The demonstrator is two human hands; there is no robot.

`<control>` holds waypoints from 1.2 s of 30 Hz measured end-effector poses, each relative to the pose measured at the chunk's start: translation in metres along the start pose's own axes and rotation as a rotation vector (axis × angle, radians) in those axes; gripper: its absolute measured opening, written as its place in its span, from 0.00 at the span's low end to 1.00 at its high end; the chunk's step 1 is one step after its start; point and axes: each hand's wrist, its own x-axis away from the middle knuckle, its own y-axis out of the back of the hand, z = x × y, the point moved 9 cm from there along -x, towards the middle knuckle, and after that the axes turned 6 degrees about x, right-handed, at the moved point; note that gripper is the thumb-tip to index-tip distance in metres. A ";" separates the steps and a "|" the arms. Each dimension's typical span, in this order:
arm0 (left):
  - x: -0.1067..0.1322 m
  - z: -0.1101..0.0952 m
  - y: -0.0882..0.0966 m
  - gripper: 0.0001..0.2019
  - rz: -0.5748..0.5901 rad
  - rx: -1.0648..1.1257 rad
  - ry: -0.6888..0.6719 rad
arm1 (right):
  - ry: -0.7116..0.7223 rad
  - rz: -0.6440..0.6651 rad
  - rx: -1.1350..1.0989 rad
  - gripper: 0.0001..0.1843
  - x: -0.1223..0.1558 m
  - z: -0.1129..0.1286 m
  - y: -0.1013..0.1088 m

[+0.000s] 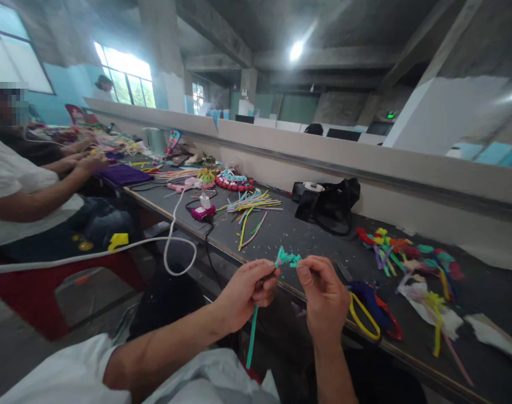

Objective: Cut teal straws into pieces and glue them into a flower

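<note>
My left hand (247,292) is closed around the stem of a teal pipe cleaner (252,336), which hangs down below the fist. At its top is a small teal twisted shape (287,258). My right hand (321,294) pinches the right end of that teal shape between thumb and forefinger. Both hands hover just in front of the edge of the dark worktable (289,230).
Loose coloured pipe cleaners (251,205) lie mid-table. Finished pieces (407,252) and yellow and red loops (376,320) sit to the right. A black bag (329,205) stands by the wall. A pink device (203,212) trails a white cable (171,247). Another person's arms (49,191) work at left.
</note>
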 end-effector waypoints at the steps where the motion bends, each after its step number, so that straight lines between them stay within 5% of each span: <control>1: 0.000 0.000 0.000 0.09 0.000 0.007 0.001 | 0.018 0.000 0.010 0.06 0.000 0.001 0.000; 36: -0.001 0.008 0.011 0.12 -0.076 -0.036 -0.025 | 0.246 0.027 0.283 0.02 0.005 0.020 -0.010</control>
